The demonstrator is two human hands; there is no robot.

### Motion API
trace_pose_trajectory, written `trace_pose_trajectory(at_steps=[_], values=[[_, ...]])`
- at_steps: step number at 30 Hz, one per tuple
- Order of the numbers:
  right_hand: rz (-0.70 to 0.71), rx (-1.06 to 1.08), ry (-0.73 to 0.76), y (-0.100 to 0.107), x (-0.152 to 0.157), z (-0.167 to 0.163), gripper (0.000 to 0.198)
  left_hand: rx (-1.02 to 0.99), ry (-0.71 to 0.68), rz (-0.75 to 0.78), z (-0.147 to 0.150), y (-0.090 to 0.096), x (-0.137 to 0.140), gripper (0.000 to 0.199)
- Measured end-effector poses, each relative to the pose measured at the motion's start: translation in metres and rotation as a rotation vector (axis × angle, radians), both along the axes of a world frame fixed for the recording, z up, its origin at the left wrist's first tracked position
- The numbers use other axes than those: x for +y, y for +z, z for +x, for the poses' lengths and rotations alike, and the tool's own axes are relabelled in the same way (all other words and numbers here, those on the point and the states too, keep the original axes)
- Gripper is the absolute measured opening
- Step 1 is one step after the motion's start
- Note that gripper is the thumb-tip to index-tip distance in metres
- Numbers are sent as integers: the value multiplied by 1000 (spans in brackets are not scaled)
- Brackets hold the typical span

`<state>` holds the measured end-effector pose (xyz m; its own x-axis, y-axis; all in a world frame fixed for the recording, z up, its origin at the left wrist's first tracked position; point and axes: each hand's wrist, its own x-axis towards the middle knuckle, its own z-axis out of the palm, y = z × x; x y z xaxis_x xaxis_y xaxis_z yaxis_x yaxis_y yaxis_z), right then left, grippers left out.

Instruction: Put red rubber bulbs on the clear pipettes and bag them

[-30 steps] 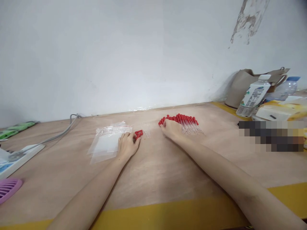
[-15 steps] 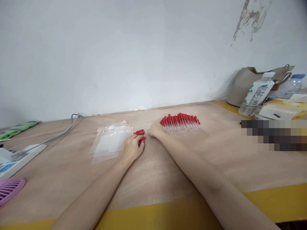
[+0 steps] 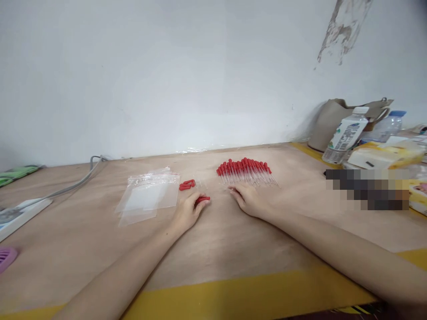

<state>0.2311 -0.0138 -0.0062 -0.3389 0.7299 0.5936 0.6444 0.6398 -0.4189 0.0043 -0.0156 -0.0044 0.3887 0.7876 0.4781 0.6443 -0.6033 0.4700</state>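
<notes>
My left hand is closed around a red rubber dropper bulb, which pokes out past the fingertips. Just beyond it lie several loose red bulbs and a few clear dropper tubes, hard to make out. My right hand pinches what appears to be a thin clear dropper tube, mostly hidden by the fingers. Behind that hand is a row of droppers with red bulbs, side by side, bulbs toward the wall. Left of my left hand, clear zip bags lie in an overlapping pile.
At the right stand a grey bag, a labelled bottle, a blue-capped bottle and a yellow-white packet. A power strip with a grey cable and a pink slotted object are at the left.
My right hand has moved right and nearer, away from the loose tubes to in front of the dropper row. My left hand has drawn back from the loose bulbs with one bulb in it.
</notes>
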Motion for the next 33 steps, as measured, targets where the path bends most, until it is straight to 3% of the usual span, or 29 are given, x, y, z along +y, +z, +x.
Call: trace_pose_trajectory(at_steps=[7,17,26,33], values=[[92,-61,95,-1,-23,2,18,-21,-65,-35,9,2,-12,18],[133,-47,172,-5,-22,-4,16,-108,-78,-141,9,1,-13,19],[22,11,276,-3,-20,-3,18,-268,-161,-276,7,-8,-6,24],[-58,-75,274,-1,-17,5,18,-175,-213,-285,5,-4,-15,26]])
